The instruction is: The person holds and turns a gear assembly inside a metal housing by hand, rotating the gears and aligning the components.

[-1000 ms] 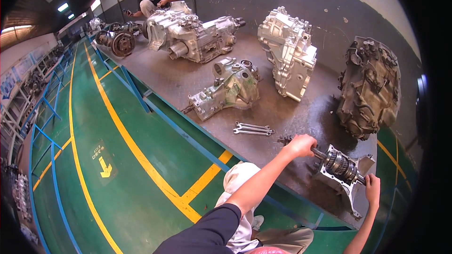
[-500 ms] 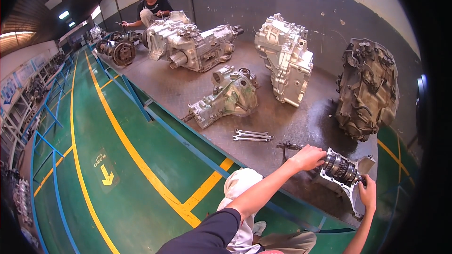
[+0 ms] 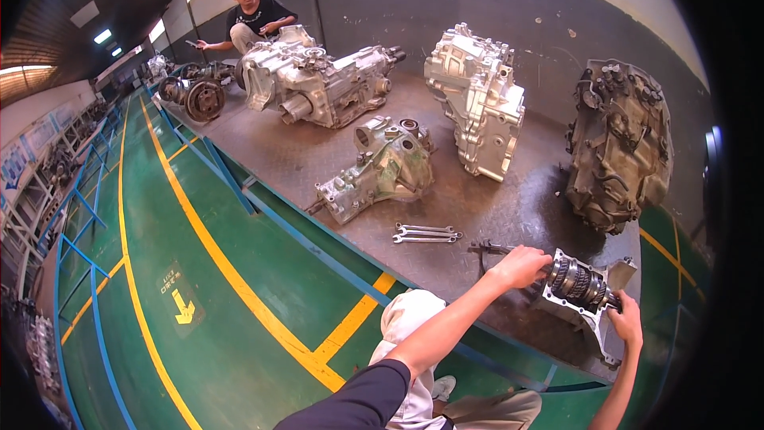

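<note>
An open silver gearbox housing (image 3: 595, 320) lies at the right front of the metal bench, with a gear shaft (image 3: 579, 283) carrying several dark gears set in it. My left hand (image 3: 521, 268) is closed around the shaft's left end, where the fingers partly cover it. At the opposite end, my right hand (image 3: 626, 320) grips the shaft's tip with thumb and fingers. A dark rod with a forked end (image 3: 487, 248) sticks out to the left, beyond my left hand. Whatever lies under my palms is hidden.
Several combination wrenches (image 3: 427, 233) lie left of my hands on the bench (image 3: 469, 207). Behind them stand a small gearbox (image 3: 382, 171), a silver transmission (image 3: 481, 103), a larger one (image 3: 326, 84) and a brown-stained one (image 3: 619, 147). A person (image 3: 253, 12) crouches at the far end.
My hands keep their hold at both shaft ends, with hardly any movement. The view has shifted slightly. The far person's head has lifted.
</note>
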`<move>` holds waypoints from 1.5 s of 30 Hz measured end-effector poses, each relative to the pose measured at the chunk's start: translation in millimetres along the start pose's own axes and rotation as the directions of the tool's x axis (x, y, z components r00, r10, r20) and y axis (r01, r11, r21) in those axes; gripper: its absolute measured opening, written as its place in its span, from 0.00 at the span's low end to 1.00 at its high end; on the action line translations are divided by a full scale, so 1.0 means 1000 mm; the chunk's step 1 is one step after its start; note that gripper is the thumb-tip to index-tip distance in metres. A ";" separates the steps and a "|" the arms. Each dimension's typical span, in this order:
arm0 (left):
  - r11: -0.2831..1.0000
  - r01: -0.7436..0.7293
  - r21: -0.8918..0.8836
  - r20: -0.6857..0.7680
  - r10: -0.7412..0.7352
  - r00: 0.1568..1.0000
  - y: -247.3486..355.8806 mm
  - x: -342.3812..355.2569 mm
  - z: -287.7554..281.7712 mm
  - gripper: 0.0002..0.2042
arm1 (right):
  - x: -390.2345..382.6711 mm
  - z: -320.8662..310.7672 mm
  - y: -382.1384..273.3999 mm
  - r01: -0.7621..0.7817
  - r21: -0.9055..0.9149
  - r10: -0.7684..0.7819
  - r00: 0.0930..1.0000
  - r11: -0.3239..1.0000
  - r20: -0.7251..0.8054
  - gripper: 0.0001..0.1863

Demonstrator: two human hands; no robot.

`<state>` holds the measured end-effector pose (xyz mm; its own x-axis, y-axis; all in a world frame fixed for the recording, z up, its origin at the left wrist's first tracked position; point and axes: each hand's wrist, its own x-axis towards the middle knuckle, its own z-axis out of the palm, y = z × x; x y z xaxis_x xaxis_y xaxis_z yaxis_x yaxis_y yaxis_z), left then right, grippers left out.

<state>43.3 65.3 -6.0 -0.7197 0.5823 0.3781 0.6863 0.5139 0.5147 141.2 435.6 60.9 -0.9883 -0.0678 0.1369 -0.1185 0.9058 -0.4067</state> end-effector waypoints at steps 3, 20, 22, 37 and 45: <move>0.996 0.049 0.069 0.019 -0.051 0.999 -0.004 -0.001 -0.003 0.15 | 0.004 0.004 0.011 -0.001 -0.058 0.001 1.000 0.998 0.004 0.22; 0.895 0.317 0.315 -0.099 -0.301 0.948 -0.019 0.003 0.013 0.05 | 0.019 0.008 0.017 -0.016 -0.309 0.031 0.998 0.951 0.046 0.12; 0.884 0.339 0.323 -0.085 -0.330 0.940 -0.020 0.003 0.010 0.06 | 0.023 0.003 -0.001 -0.020 -0.291 0.043 0.996 0.957 0.073 0.11; 0.859 0.350 0.373 -0.126 -0.327 0.937 -0.015 -0.001 0.016 0.06 | 0.009 0.025 0.034 0.098 -0.285 -0.133 0.985 0.953 -0.108 0.15; 0.805 0.337 0.488 -0.113 -0.325 0.939 -0.014 0.005 0.004 0.05 | 0.001 0.019 0.044 0.138 -0.427 -0.182 0.981 0.894 -0.064 0.19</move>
<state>30.4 63.9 -14.5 -0.9108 0.3086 0.2742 0.3610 0.9176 0.1663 133.3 467.6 26.2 -0.9421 -0.2043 0.2660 -0.2008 0.9788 0.0406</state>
